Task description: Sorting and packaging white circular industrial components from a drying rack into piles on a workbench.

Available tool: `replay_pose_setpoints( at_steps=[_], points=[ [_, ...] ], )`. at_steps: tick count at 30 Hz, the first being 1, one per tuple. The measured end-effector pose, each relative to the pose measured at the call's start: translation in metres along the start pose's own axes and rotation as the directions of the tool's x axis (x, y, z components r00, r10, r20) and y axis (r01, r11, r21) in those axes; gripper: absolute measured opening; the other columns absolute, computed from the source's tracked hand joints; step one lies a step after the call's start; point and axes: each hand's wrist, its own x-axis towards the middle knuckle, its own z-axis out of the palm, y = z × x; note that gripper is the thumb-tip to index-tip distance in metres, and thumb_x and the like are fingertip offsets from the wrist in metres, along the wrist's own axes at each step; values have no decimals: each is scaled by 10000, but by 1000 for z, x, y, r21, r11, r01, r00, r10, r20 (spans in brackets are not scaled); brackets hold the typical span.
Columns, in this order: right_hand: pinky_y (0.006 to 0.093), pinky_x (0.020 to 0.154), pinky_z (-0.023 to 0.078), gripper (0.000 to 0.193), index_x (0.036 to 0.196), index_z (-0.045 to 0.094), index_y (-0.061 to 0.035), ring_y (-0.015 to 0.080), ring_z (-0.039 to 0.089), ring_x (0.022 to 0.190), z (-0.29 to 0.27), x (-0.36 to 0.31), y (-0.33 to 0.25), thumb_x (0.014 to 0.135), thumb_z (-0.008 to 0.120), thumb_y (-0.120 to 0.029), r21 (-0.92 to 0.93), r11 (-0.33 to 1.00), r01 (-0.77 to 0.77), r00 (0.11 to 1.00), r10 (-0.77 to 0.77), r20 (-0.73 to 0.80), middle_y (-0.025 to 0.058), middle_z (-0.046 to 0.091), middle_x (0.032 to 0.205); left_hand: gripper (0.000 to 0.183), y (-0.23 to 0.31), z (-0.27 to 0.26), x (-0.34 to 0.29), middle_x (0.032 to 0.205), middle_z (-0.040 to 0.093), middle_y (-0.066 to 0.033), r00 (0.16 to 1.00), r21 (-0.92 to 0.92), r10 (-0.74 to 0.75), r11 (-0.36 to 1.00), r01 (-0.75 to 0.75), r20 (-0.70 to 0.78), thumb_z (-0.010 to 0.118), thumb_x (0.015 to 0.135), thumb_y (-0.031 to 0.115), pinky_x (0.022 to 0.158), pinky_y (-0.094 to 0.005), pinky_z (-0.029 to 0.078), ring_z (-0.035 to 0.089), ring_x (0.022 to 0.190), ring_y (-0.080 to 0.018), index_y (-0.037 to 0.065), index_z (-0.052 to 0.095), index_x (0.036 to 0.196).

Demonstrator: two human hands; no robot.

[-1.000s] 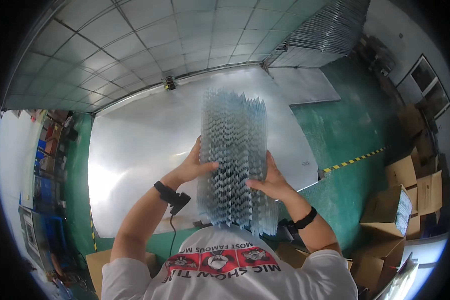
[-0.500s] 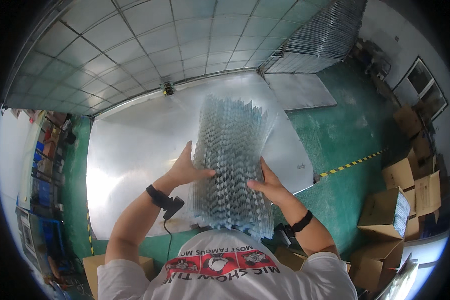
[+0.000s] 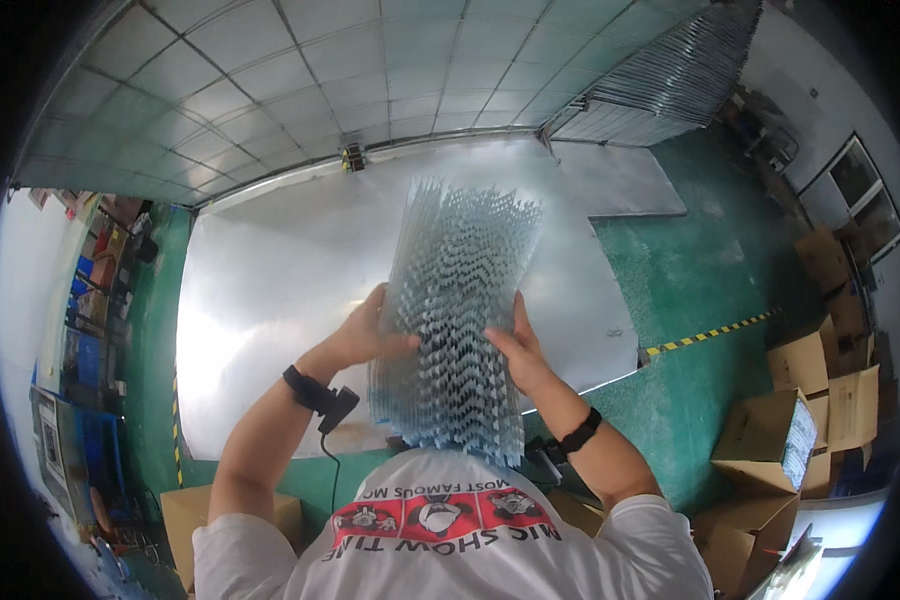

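A tall bundle of thin, translucent, toothed plastic strips (image 3: 460,300) stands or is held upright in front of my chest, its edges forming zigzag rows with bluish tints. My left hand (image 3: 368,332) grips its left side, the thumb lying across the near face. On the opposite side my right hand (image 3: 518,348) presses in, with its thumb also on the face and its fingers behind the edge. The fingers of both hands are partly hidden by the bundle. The exact kind of strips is hard to make out.
Beneath the bundle spreads a shiny metal-topped table (image 3: 270,290). A large gridded panel (image 3: 370,70) rises along its far edge. Open cardboard boxes (image 3: 760,430) stand at the right, and another box (image 3: 185,520) is at the lower left. Yellow-black tape (image 3: 710,330) marks the green floor.
Bundle and both hands have shifted slightly left, and the bundle's far end now leans more to the right. My right hand has come up a little along its side. Both hands keep their grip.
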Motion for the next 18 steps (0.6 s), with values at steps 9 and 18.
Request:
replay_pose_setpoints(
  at_steps=[9,18],
  points=[
    [363,1104,110,829,1439,90,-2,290,144,1375,-33,-9,15,846,581,-312,64,993,96,995,-94,-33,209,160,1481,831,0,-9,2,1192,501,-158,991,-88,-83,993,74,-106,786,712,268,966,-340,383,477,1121,-234,-20,296,1318],
    [366,1109,71,902,1442,78,-5,259,75,1392,-40,-5,21,790,653,-246,99,970,224,972,-230,54,179,97,1502,960,5,26,21,1300,382,-188,999,-114,39,993,-41,-21,780,720,257,1049,-369,290,372,1232,-254,-27,130,1367]
  ],
)
